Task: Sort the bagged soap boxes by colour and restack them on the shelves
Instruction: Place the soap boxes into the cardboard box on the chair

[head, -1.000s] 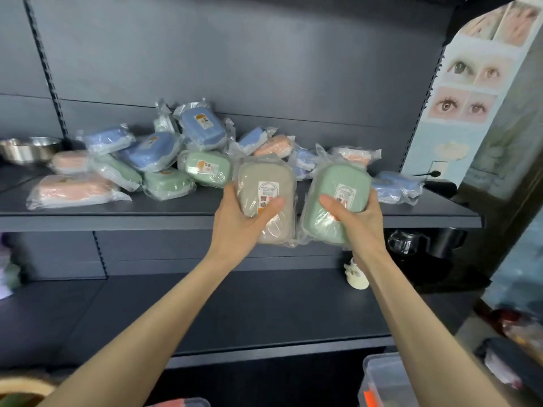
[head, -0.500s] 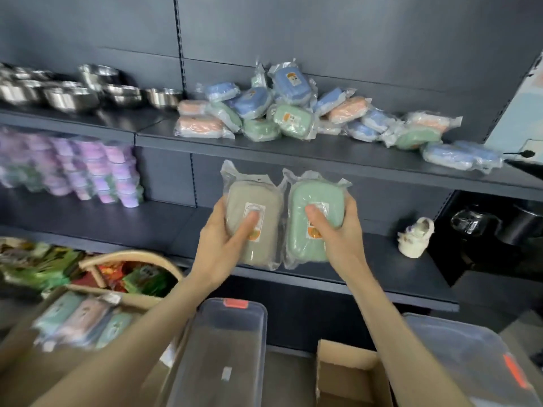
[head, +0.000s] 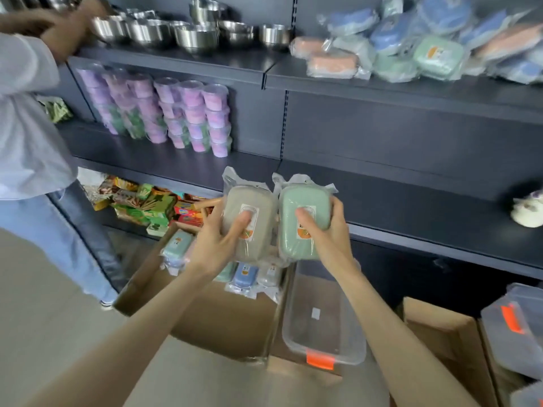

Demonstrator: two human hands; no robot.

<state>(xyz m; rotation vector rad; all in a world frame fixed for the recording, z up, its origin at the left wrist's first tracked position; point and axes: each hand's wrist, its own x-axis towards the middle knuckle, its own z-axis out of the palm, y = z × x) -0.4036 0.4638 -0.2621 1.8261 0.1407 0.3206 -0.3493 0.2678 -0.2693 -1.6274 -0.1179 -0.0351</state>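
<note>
Fingers (head: 338, 214) of the right hand (head: 330, 245) curl round the far side of a green soap box (head: 291, 201), with the thumb pressed on its label. The left hand (head: 216, 248) grips a beige soap box (head: 258, 201) the same way, thumb flat on the front. Both boxes are held upright and side by side, bags touching, in the air in front of the middle shelf (head: 426, 207). They hang above a cardboard box (head: 211, 318) where more bagged soap boxes lie, a blue one (head: 245, 273) among them.

Each box looks light and rigid, but the clear bag around it is loose and slick. A hold on the bag's flap alone would likely slide, so squeezing the hard shell across its narrow width, as both hands do, seems the safe grip.

A clear plastic bin (head: 323, 318) sits just beside the cardboard box. On the top shelf (head: 411, 89) a jumbled pile (head: 411, 48) of blue, green and peach boxes is not yet sorted. Steel bowls (head: 191, 33) stand further left, with purple tubs (head: 191, 113) stacked below them. Another person (head: 29, 113) stands at the left edge.
</note>
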